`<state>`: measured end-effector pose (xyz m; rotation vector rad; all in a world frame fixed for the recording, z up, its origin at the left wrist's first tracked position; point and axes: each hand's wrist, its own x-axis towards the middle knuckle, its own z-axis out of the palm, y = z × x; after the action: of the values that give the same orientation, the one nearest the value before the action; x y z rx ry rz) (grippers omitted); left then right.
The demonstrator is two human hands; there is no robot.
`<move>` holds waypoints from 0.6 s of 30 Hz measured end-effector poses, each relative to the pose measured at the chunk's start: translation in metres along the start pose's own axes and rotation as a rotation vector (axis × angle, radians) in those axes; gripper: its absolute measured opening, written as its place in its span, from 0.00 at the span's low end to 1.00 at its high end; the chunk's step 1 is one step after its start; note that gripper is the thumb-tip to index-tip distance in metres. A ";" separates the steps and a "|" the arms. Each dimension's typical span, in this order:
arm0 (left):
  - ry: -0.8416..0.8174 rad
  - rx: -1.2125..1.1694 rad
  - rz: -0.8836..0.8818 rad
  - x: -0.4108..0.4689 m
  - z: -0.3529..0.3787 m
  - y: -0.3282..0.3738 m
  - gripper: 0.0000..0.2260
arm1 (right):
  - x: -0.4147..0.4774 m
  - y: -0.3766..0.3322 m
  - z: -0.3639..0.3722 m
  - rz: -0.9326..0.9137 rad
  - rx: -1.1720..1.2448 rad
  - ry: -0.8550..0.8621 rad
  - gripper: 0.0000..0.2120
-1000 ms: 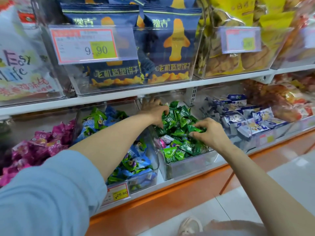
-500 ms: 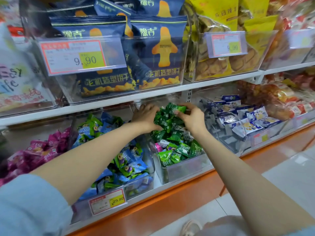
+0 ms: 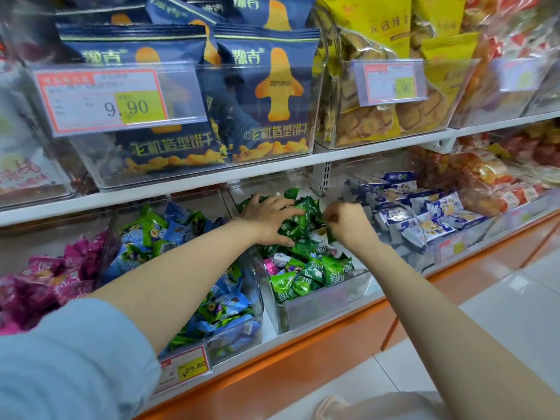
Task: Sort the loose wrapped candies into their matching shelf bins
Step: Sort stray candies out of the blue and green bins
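Note:
A heap of green wrapped candies (image 3: 315,269) fills the clear middle bin (image 3: 321,310) on the lower shelf. A pink candy (image 3: 269,266) and a white-purple one (image 3: 281,257) lie among them near the front. My left hand (image 3: 266,218) rests on the back of the heap with its fingers spread and straight. My right hand (image 3: 348,224) hovers just to its right with curled fingers that pinch a small green candy at its fingertips. The bin to the left (image 3: 242,325) holds mixed blue and green candies (image 3: 169,231).
Pink candies (image 3: 48,277) fill the far-left bin. Blue-white packets (image 3: 430,213) fill the bin on the right, with red-orange packs (image 3: 497,180) beyond. The upper shelf (image 3: 272,172) hangs low over the bins with snack bags. An orange base (image 3: 303,368) and tiled floor lie below.
Both hands stayed at the back of the green heap. My left hand spread flat over the candies; my right hand drew a little to the right and curled its fingers. The camera moved closer.

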<state>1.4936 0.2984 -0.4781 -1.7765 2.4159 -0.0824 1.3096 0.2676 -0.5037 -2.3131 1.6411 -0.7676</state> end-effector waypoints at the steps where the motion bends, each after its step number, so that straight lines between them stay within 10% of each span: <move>1: 0.004 0.002 -0.017 0.002 0.000 0.000 0.33 | -0.004 0.001 0.003 -0.015 -0.066 -0.067 0.11; 11: 0.088 0.019 -0.210 0.016 0.000 -0.010 0.33 | -0.014 0.004 0.010 0.064 0.095 -0.067 0.09; 18: 0.223 -0.384 -0.033 0.003 0.000 -0.003 0.37 | -0.008 -0.013 -0.014 0.092 0.429 0.178 0.12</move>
<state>1.4956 0.2951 -0.4779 -2.0619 2.7052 0.2060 1.3110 0.2811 -0.4887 -1.9043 1.4586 -1.1979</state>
